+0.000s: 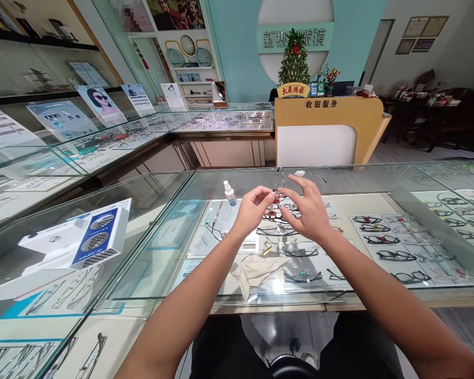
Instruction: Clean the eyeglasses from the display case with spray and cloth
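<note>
- Over the glass counter, in front of you, your left hand has thumb and fingertips pinched on a thin glasses frame.
- Your right hand is beside it, its fingers spread and bent, thumb and index tip apart near the frame; whether they touch it, you cannot tell.
- On the glass top near your left hand stands a small white bottle, upright; nearer you lies a crumpled beige cloth, with a yellow strip just beyond it.
- Beneath the glass to your right, rows of eyeglasses lie on pale panels.
- Off to your left sits an opened white and blue box, and behind it picture cards stand along another glass case.
- Across the room, you face a wood-toned desk with a leafy plant on it, before a teal wall.
- Framed certificates hang on the grey wall at far right.
</note>
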A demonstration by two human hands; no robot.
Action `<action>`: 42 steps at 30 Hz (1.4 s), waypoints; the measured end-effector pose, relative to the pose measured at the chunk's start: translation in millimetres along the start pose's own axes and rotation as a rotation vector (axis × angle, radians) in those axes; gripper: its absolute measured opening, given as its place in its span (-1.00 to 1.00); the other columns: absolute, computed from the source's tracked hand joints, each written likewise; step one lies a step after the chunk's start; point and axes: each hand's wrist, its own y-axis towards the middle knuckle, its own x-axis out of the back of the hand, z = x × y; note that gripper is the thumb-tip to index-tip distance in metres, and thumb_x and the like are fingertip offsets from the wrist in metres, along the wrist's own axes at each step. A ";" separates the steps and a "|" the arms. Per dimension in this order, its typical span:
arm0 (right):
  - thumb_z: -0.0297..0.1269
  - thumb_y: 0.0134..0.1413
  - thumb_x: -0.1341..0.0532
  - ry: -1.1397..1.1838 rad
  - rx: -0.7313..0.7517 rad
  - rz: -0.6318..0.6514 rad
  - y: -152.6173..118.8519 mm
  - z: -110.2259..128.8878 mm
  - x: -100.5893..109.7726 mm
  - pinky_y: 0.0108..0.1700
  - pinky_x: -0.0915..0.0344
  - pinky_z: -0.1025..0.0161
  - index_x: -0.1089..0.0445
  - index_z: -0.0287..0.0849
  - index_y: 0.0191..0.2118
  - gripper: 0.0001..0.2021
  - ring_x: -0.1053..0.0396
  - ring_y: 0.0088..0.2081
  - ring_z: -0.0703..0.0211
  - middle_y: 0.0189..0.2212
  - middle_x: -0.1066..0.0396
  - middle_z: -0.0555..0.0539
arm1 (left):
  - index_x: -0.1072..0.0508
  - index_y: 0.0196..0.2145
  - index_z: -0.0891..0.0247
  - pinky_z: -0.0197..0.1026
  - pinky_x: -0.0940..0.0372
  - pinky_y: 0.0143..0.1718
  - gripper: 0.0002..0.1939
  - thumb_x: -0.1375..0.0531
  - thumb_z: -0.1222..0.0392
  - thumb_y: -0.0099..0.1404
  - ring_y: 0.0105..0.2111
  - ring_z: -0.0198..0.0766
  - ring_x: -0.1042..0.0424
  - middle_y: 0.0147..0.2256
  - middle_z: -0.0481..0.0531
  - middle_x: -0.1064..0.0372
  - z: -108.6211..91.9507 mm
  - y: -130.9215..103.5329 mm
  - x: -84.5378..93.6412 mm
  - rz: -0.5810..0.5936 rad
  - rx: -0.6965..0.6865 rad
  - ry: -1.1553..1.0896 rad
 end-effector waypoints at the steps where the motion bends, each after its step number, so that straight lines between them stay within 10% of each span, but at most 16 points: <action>1: -0.15 0.40 -0.24 -0.002 0.003 -0.012 0.2 -0.8 0.0 0.38 -0.29 -0.31 -0.52 -0.03 0.20 -0.66 -0.27 0.38 -0.31 0.40 -0.29 -0.30 | -0.55 -0.25 0.22 -0.10 -0.59 -0.31 -0.53 -0.48 -0.24 0.23 -0.13 -0.06 -0.59 -0.20 0.12 -0.58 0.1 0.3 0.0 -0.005 0.002 -0.004; 12: -0.17 0.40 -0.25 -0.047 -0.071 -0.068 0.4 -8.3 -1.4 0.39 -0.23 -0.27 -0.57 -0.08 -0.01 -0.79 -0.32 0.36 -0.30 0.18 -0.56 -0.25 | -0.54 -0.22 0.22 -0.10 -0.61 -0.29 -0.50 -0.48 -0.26 0.21 -0.06 -0.04 -0.61 -0.10 0.16 -0.60 -0.1 4.6 5.2 -0.185 -0.035 -0.057; 20: -0.13 0.47 -0.16 -0.036 -0.214 0.085 2.7 -5.1 2.2 0.42 -0.13 -0.32 -0.57 -0.03 -0.26 -0.71 -0.54 -0.21 -0.09 -0.32 -0.65 -0.11 | -0.53 -0.21 0.20 -0.10 -0.62 -0.20 -0.52 -0.48 -0.24 0.21 0.00 -0.08 -0.60 -0.03 0.16 -0.60 -5.1 9.8 17.3 -0.365 -0.101 -0.078; 28: -0.04 0.44 -0.24 0.296 -0.221 0.130 -0.4 15.8 -2.3 0.17 -0.41 -0.14 -0.47 -0.05 0.23 -0.62 -0.51 0.13 -0.19 0.14 -0.60 -0.22 | -0.59 -0.29 0.23 -0.15 -0.57 -0.21 -0.54 -0.53 -0.20 0.15 0.05 -0.04 -0.54 0.23 0.21 -0.46 -4.8 -4.5 -2.0 -0.110 0.014 -0.026; 35: -0.14 0.40 -0.24 0.490 -0.288 0.131 -2.7 17.1 -9.6 0.05 -0.43 -0.01 -0.51 -0.06 -0.01 -0.81 -0.51 0.01 -0.10 -0.02 -0.61 -0.18 | -0.57 -0.27 0.20 -0.13 -0.54 -0.13 -0.59 -0.53 -0.15 0.18 -0.03 -0.13 -0.56 0.30 0.18 -0.41 4.5 -11.1 -9.6 0.044 0.072 -0.091; 42: -0.03 0.43 -0.24 0.428 -0.346 0.101 -2.4 3.1 -7.9 0.17 -0.39 -0.09 -0.52 -0.07 0.09 -0.70 -0.52 0.12 -0.17 0.09 -0.61 -0.21 | -0.66 -0.15 0.15 -0.04 -0.42 0.10 -0.80 -0.32 0.02 0.42 0.17 -0.01 -0.47 0.11 0.18 -0.50 -8.0 -3.9 4.9 -0.157 -0.300 0.392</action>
